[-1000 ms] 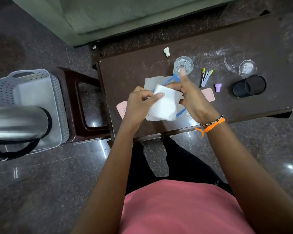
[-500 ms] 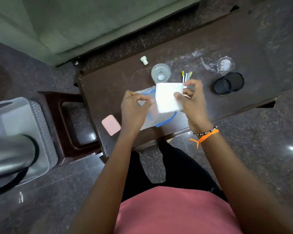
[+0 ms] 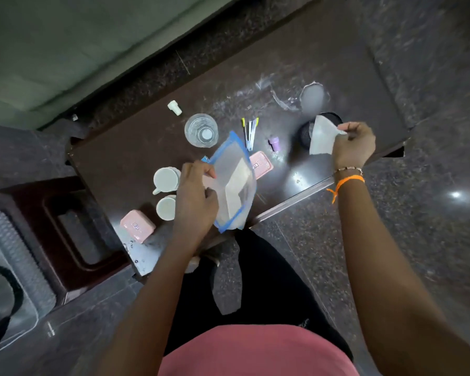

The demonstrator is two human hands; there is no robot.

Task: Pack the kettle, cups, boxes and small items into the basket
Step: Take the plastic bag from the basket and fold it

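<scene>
On a dark, scuffed bench (image 3: pixel 136 147) above a polished stone floor, the person's hands have parted: the right hand (image 3: pixel 353 147) has carried the white paper sheet (image 3: pixel 322 137) off toward the black mesh cup (image 3: pixel 307 131), fingers pinched on its corner, while the left hand (image 3: pixel 196 196) grips the blue-edged zip pouch (image 3: pixel 234 185). Two white cups (image 3: pixel 166 179), pink boxes (image 3: pixel 137 226) and a glass (image 3: pixel 201 130) wait unpacked; the basket (image 3: pixel 14 256), kettle inside, stands at the far left. The pouch looks ready for small items.

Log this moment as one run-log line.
left hand: holds zip pouch | right hand: holds white paper over black cup | basket: partly visible
</scene>
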